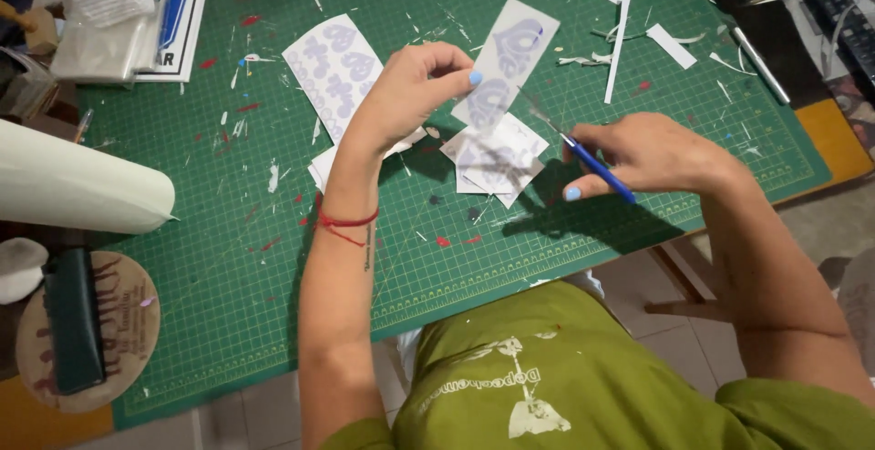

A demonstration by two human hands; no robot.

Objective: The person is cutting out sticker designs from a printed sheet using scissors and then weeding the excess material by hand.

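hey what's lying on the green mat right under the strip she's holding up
Beneath the held sticker strip, pinched in the left hand, a small pile of white cut sheets lies on the green cutting mat. How many sheets are stacked cannot be seen; the top one covers them.

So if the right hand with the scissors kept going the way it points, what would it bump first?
Probably the sticker strip pinched in the left hand; the right hand aims its scissors at its edge.
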